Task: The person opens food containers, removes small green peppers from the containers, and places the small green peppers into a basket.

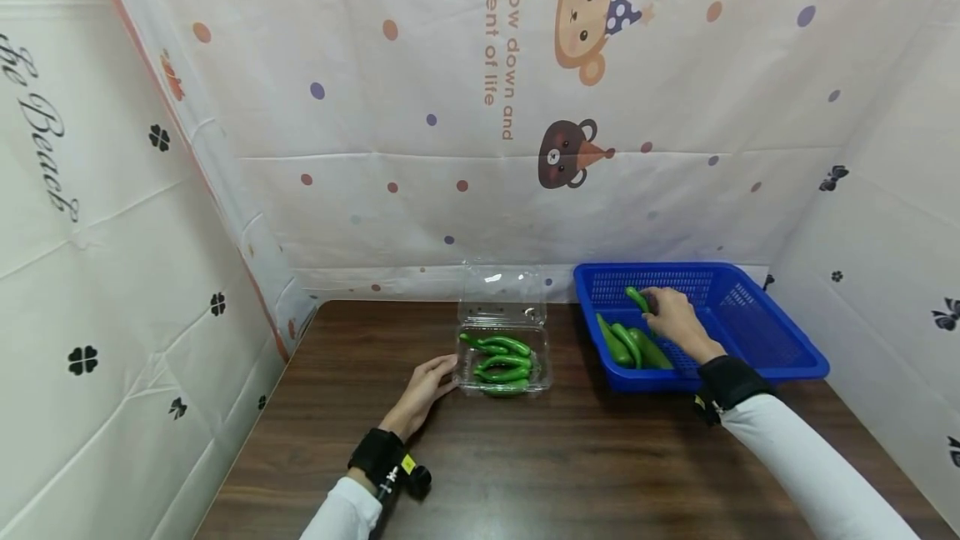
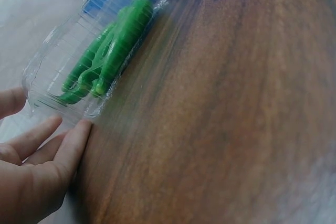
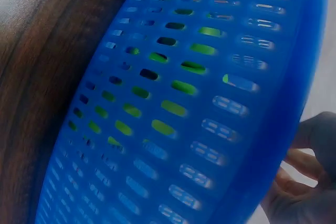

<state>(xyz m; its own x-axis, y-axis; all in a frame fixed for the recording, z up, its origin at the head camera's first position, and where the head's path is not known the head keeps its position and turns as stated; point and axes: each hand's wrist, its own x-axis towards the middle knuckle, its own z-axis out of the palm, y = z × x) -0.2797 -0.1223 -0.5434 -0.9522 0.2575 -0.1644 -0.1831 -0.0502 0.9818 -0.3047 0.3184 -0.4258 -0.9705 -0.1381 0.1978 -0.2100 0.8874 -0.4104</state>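
A green cucumber (image 1: 638,299) lies in the blue basket (image 1: 780,348), right of centre, with the right hand (image 1: 677,319) curling its fingers round it. Left of centre, the left hand (image 1: 425,390) rests straight fingers against the clear clamshell box (image 1: 504,361), apparently steadying it on the table (image 1: 562,457).

head view high over table (image 1: 525,457), left wrist close beside clamshell (image 2: 79,61), right wrist outside basket (image 3: 210,129)

Count, by kind:
- Clear plastic clamshell box (image 1: 502,357), touching the left hand (image 1: 423,390): 1.
- Green curved cucumbers in that box (image 1: 504,361): 4 visible.
- Blue slotted plastic basket (image 1: 750,315) under the right hand (image 1: 675,319): 1.
- Green cucumbers in the basket (image 1: 626,344): 4, one in the right hand's fingers.
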